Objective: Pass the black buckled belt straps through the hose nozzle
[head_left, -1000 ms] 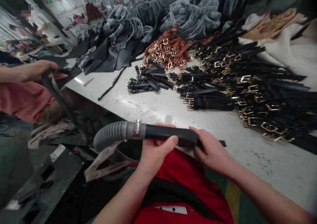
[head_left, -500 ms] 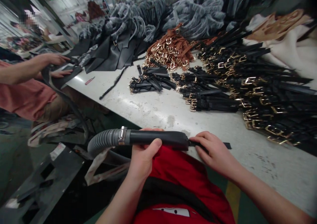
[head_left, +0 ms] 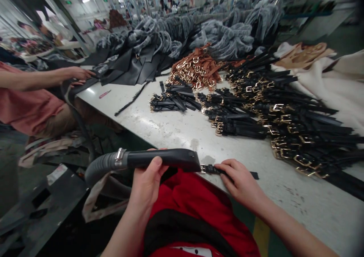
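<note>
Red garment: my own clothing (head_left: 184, 198), with a black band across it, fills the bottom of the view.
Left grip: my left hand (head_left: 146, 181) is closed around the black nozzle (head_left: 173, 159), thumb laid along its upper side.
Hose: a grey ribbed hose (head_left: 97, 170) joins the nozzle under a metal clamp (head_left: 119, 157) and bends down to the left.
Right grip: my right hand (head_left: 241, 177) pinches the black strap (head_left: 210, 169) between thumb and fingers, at the near edge of the bench (head_left: 170, 130).
Strap: it runs lengthwise beneath my fingers, its plain end emerging to the right; the buckle end lies just beside the nozzle's mouth, though whether the two touch I cannot tell.
Black buckled straps: stacked beyond my right hand, a large heap (head_left: 290, 124) spreads rightward, gold buckles facing mostly left; a smaller cluster (head_left: 176, 101) lies farther left.
Dark strip: one thin, frayed-looking length (head_left: 132, 99) lies alone near the bench's left edge.
Co-worker: at the left, a person in a pink top has a hand (head_left: 81, 74) at dark material.
Brown straps: a mound (head_left: 196, 69) with gold rings stands behind the smaller black cluster.
Grey bundles: looped, wrapped-looking lengths (head_left: 222, 39) are heaped along the far side.
</note>
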Demonstrator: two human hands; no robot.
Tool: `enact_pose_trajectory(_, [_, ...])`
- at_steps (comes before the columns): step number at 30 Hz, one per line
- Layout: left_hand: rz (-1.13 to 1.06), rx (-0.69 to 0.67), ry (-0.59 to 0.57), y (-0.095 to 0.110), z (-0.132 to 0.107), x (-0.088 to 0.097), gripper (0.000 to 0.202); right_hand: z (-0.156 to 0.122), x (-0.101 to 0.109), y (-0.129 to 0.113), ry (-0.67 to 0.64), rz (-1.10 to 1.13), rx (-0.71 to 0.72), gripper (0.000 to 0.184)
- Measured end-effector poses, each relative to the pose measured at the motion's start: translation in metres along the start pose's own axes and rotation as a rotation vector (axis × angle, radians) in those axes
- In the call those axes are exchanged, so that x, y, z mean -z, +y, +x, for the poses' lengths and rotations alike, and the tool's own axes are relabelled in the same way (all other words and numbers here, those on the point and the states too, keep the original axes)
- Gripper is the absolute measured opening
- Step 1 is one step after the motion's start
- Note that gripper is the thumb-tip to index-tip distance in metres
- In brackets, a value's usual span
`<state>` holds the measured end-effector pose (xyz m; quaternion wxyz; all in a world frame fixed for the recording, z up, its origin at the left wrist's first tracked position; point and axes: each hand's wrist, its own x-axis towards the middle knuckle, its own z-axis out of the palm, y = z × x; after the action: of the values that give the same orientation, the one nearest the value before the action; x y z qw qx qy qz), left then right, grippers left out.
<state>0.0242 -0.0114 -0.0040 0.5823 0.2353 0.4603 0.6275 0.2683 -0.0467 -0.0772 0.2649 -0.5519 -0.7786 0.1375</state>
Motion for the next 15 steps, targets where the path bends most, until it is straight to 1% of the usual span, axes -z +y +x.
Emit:
enact_pose_trajectory(2, [0.008, -0.042, 0.044, 0.010, 0.001, 0.013, 0.032, 0.000, 0.000, 0.000, -0.001, -0.019, 0.006, 0.027])
enact_pose_trajectory(5, [0.013, -0.034, 0.105, 0.018, -0.001, 0.026, 0.034, 0.005, 0.004, 0.008, -0.002, -0.103, 0.006, 0.027])
enact_pose_trajectory(7, [0.005, -0.001, 0.139, 0.019, -0.002, 0.029, 0.038, 0.011, 0.010, 0.023, 0.012, -0.189, -0.005, 0.027])
enact_pose_trajectory(9, [-0.009, 0.029, 0.148, 0.020, -0.001, 0.030, 0.041, 0.018, 0.018, 0.045, 0.037, -0.283, -0.015, 0.027])
enact_pose_trajectory(12, [-0.039, 0.048, 0.152, 0.024, 0.002, 0.031, 0.046, 0.028, 0.030, 0.075, 0.114, -0.439, -0.012, 0.026])
enact_pose_trajectory(14, [-0.063, 0.051, 0.173, 0.029, 0.004, 0.033, 0.048, 0.037, 0.034, 0.083, 0.205, -0.546, 0.004, 0.029])
enact_pose_trajectory(15, [-0.074, 0.052, 0.187, 0.032, 0.005, 0.034, 0.049, 0.044, 0.034, 0.082, 0.237, -0.574, 0.029, 0.033])
